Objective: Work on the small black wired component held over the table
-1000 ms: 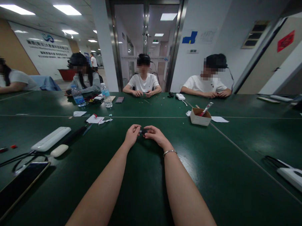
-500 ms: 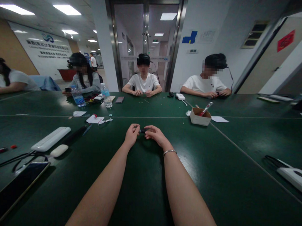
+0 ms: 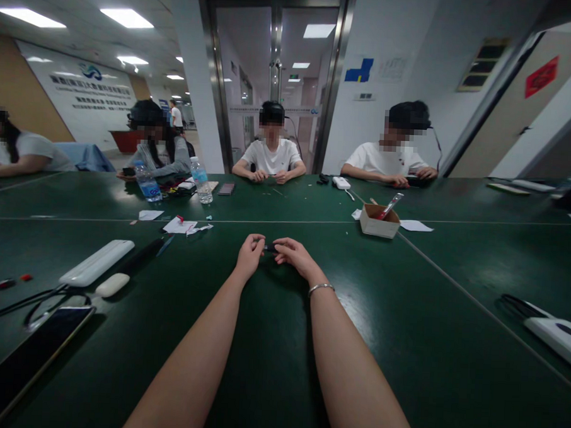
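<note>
Both my arms reach forward over the dark green table (image 3: 270,339). Between my fingertips is a small black object (image 3: 269,247), too small and dark to name its kind. My left hand (image 3: 251,253) pinches its left end between thumb and fingers. From the other side my right hand (image 3: 293,253), with a silver bracelet on the wrist, closes thumb and fingers on its right end. The fingers cover most of the object.
Left of my arms lie a phone (image 3: 28,360), a white power bank (image 3: 96,264), a white rounded case (image 3: 112,285) and cables. Ahead are paper scraps (image 3: 181,225), two water bottles (image 3: 202,182) and a small box (image 3: 379,226). Several people sit across the table.
My hands stay in nearly the same place, both on the small black object. Across the table at right, a person's hand has shifted slightly.
</note>
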`<state>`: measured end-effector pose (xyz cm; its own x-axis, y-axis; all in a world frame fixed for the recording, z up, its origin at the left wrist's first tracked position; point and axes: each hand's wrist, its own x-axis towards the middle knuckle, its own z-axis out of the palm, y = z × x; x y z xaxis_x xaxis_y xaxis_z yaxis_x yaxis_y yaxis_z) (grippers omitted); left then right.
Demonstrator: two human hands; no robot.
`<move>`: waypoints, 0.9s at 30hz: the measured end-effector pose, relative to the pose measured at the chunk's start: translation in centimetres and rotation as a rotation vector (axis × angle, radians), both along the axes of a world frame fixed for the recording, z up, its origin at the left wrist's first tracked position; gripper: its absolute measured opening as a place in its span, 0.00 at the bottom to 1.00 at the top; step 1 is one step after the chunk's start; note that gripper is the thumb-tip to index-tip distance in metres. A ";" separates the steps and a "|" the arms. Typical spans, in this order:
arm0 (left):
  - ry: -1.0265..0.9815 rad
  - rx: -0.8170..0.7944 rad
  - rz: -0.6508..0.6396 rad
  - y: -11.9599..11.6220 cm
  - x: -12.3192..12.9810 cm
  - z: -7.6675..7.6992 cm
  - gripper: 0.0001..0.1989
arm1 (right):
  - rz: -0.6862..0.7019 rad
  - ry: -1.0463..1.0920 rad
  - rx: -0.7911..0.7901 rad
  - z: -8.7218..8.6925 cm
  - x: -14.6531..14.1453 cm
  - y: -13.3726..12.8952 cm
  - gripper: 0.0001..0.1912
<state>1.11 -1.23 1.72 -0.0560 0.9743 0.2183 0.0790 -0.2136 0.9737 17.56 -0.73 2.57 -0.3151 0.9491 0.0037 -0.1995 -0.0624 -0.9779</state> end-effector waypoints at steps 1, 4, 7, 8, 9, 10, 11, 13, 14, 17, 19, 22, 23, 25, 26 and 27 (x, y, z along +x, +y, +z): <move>-0.002 -0.004 -0.002 0.0 0.0 0.0 0.13 | -0.012 0.006 -0.014 0.0 0.0 0.0 0.10; 0.004 -0.003 -0.009 -0.1 0.0 0.0 0.13 | -0.018 0.005 -0.023 0.0 -0.1 0.0 0.09; 0.016 0.002 -0.007 -0.2 -0.1 0.2 0.12 | 0.001 0.000 0.021 0.0 0.0 0.0 0.13; 0.017 0.002 -0.005 -0.2 -0.1 0.2 0.12 | 0.003 0.002 0.037 -0.1 0.0 0.0 0.15; 0.017 0.003 -0.003 -0.3 0.0 0.3 0.12 | 0.001 0.002 0.044 -0.1 0.0 0.0 0.16; 0.018 0.003 -0.003 -0.3 0.0 0.3 0.12 | -0.007 -0.002 0.045 -0.2 0.0 0.1 0.16; 0.020 0.005 -0.004 -0.3 0.0 0.3 0.13 | -0.014 -0.013 0.040 -0.3 0.0 0.2 0.15; 0.020 0.010 -0.005 -0.2 0.0 0.2 0.13 | -0.024 -0.037 0.025 -0.5 -0.1 0.4 0.13; 0.015 0.012 -0.005 -0.2 0.0 0.1 0.14 | -0.018 -0.044 0.027 -0.7 -0.1 0.5 0.13; -0.010 0.024 0.001 0.1 0.1 -0.1 0.14 | 0.012 -0.037 0.063 -0.8 0.0 0.6 0.17; -0.016 0.036 -0.005 0.2 0.1 -0.3 0.14 | 0.015 -0.027 0.090 -0.7 0.0 0.5 0.21; -0.005 0.040 -0.013 0.3 0.1 -0.4 0.13 | -0.007 -0.034 0.071 -0.6 -0.1 0.4 0.19; -0.002 0.038 -0.013 0.3 0.1 -0.4 0.12 | -0.013 -0.041 0.059 -0.5 -0.1 0.3 0.17; 0.009 0.036 -0.015 0.3 0.0 -0.4 0.12 | -0.017 -0.051 0.045 -0.5 -0.2 0.3 0.14; 0.017 0.039 -0.017 0.3 0.1 -0.3 0.11 | -0.018 -0.047 0.049 -0.5 -0.2 0.3 0.14; 0.024 0.042 -0.017 0.3 0.1 -0.3 0.11 | -0.023 -0.035 0.061 -0.5 -0.2 0.3 0.14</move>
